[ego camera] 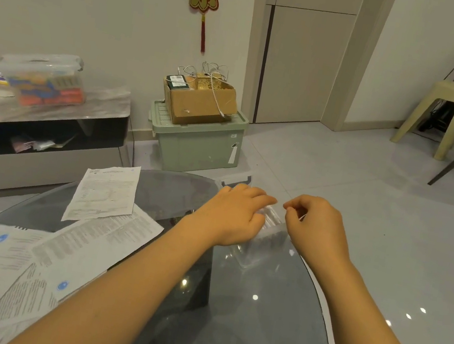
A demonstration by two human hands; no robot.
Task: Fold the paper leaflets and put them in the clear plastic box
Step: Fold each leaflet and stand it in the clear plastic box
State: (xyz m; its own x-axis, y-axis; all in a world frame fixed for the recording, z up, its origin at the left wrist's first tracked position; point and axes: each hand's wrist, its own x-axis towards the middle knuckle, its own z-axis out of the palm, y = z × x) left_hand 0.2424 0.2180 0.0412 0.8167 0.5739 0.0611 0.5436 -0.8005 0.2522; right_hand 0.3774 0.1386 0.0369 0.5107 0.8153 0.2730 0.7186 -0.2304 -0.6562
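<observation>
We recorded: both forearms outstretched; left hand and right hand, fingers curled, gripping clear plastic box at tabletop far edge; leaflets unfolded, left.

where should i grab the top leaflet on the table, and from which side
Take the top leaflet by its near-left corner, coming from the left. It lies flat on the glass table with its near edge over another leaflet, so that corner sits a little raised. Both hands, left and right, are at the clear box.
</observation>
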